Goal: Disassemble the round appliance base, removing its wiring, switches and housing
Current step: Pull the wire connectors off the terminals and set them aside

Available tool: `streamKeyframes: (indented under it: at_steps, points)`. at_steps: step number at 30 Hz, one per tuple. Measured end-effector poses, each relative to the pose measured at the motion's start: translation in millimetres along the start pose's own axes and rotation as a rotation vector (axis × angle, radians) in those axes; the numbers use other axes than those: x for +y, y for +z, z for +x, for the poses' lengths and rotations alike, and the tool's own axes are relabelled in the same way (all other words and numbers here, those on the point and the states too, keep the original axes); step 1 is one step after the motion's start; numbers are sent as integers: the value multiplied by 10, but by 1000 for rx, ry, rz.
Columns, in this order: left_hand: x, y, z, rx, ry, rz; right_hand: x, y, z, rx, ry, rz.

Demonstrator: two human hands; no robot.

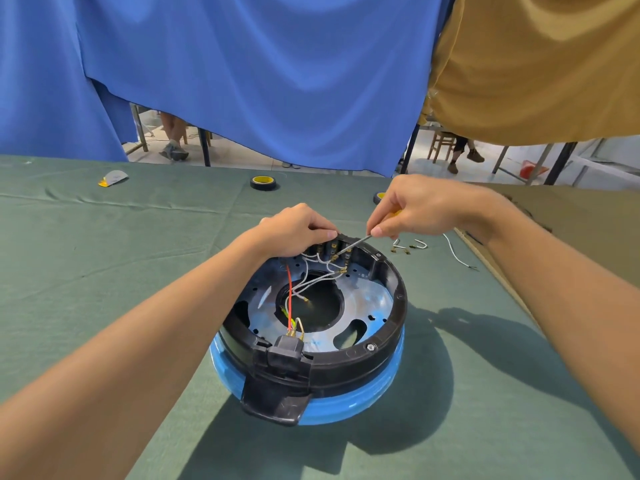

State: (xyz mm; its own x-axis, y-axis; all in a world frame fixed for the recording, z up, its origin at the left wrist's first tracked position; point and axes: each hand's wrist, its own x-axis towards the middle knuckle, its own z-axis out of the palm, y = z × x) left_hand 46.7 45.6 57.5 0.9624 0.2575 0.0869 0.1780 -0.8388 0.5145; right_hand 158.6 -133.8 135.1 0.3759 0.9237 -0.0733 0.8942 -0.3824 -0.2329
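Observation:
The round appliance base (374,362), a black ring over a blue shell, lies upside down on the green cloth. White wires (313,282) and a red wire (289,299) run across its metal plate to a black socket block (285,353) at the near rim. My left hand (294,232) grips the far rim beside the switch block (332,247). My right hand (419,207) pinches a thin screwdriver (355,243), whose tip sits among the brass terminals at that switch block.
A roll of black tape (264,182) and a grey-yellow scrap (112,177) lie at the table's far side. Loose wire pieces and terminals (412,244) and a white wire (457,256) lie right of the base. Blue and tan cloths hang behind the table.

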Motion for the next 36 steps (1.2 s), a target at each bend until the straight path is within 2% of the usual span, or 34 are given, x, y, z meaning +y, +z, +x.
streamKeyframes:
  at_steps: [6, 12, 19, 29, 36]
  points:
    - [-23, -82, -17, -60, 42, -22, -69, 149, -207, 232, 1, -14]
    - [-71, -215, -70, -69, 15, 74, -154, 426, -225, 271, -9, -44]
    - [-133, -126, -116, 15, 31, -46, -173, 542, -130, 321, 7, -74]
    - [-154, -125, -96, 8, 31, -79, -217, 474, -89, 352, -82, -238]
    - [-139, -121, -100, 10, 10, -48, -233, 253, 106, 164, -36, -251]
